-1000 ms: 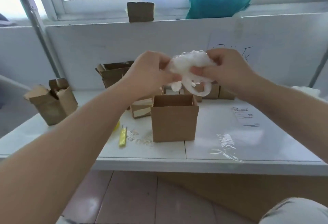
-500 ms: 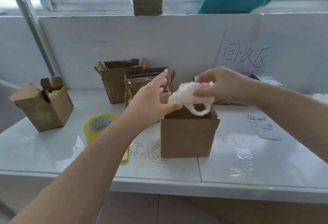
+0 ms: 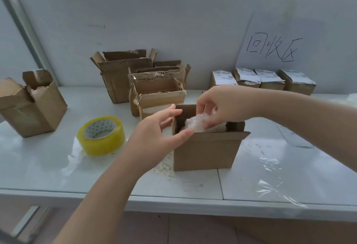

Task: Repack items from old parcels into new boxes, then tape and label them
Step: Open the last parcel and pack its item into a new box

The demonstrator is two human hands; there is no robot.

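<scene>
An open brown cardboard box [image 3: 205,151] stands on the white table near its front edge. A white bubble-wrapped bundle [image 3: 196,123] sits in the box's mouth, partly below the rim. My right hand [image 3: 218,106] is over the box and its fingertips pinch the top of the bundle. My left hand [image 3: 157,129] is at the box's left wall, thumb on the front rim and fingers by the left flap, steadying it. A yellow roll of tape [image 3: 101,135] lies left of the box.
Several torn old cardboard parcels [image 3: 154,87] stand behind the box, and another [image 3: 31,104] stands far left. Labelled small boxes [image 3: 264,80] line the back wall at right. A loose label [image 3: 293,137] and clear plastic film [image 3: 274,187] lie on the table [image 3: 58,166] at right.
My right hand has lowered the bubble-wrapped bundle from above the box into its mouth. My left hand let go of the bundle and came to the box's left edge.
</scene>
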